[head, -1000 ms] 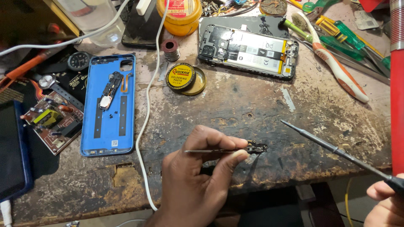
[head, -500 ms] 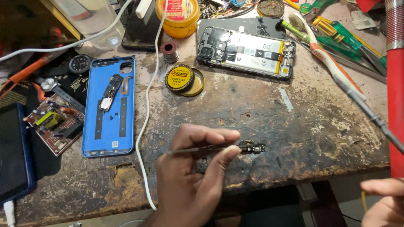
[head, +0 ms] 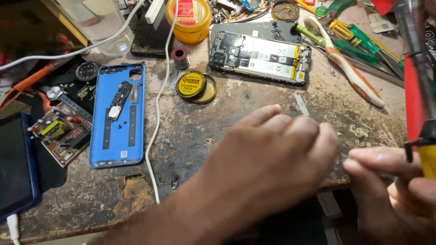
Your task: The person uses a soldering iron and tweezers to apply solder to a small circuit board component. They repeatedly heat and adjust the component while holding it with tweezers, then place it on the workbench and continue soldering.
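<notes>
My left hand (head: 268,163) is blurred over the front edge of the worn workbench (head: 254,109), fingers curled knuckles-up. Only a sliver of metal, the tweezers' (head: 344,157) tip, shows at its fingertips. The small black part seen earlier is hidden. My right hand (head: 390,190) sits at the lower right, its fingertips almost touching the left hand's. It grips a soldering iron (head: 415,90) with a red and yellow body that rises along the right edge of the view.
An opened phone (head: 259,56) with its battery showing lies at the back. A blue back cover (head: 117,115), a round solder paste tin (head: 191,85), a circuit board (head: 59,134), a white cable (head: 156,113), a toothbrush (head: 349,68) and screwdrivers (head: 359,38) surround the working spot.
My left hand swept right along the bench edge toward my right hand. The right hand swung the soldering iron from lying low and slanted to pointing upward.
</notes>
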